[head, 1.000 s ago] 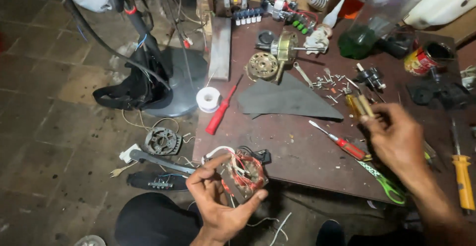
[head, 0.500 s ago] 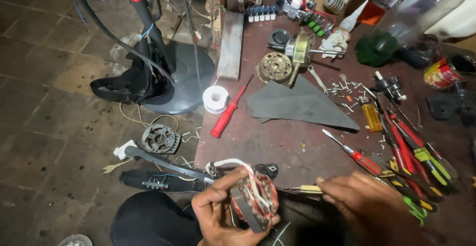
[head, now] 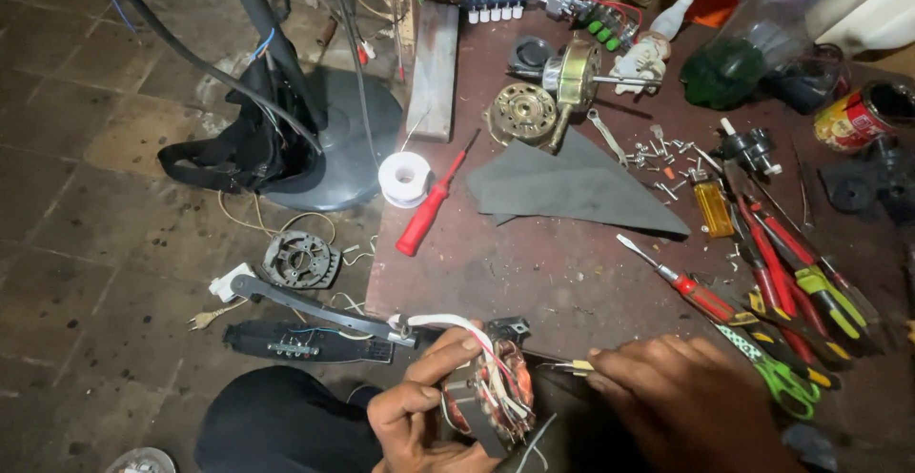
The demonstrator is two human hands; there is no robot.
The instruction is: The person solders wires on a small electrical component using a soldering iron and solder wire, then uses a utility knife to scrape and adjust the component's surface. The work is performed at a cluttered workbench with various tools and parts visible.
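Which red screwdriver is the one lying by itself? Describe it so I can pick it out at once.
Start at the brown worktable and go to its left edge, where a white solder spool sits. The red-handled screwdriver lies slanted just right of that spool, left of the grey sheet. Unlike the other red-handled tools heaped at the right side, it lies alone, with an all-red handle.

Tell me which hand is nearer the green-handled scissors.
Right. The right hand lies just left of the green-handled scissors, nearly touching; the left hand is far left, holding the motor coil.
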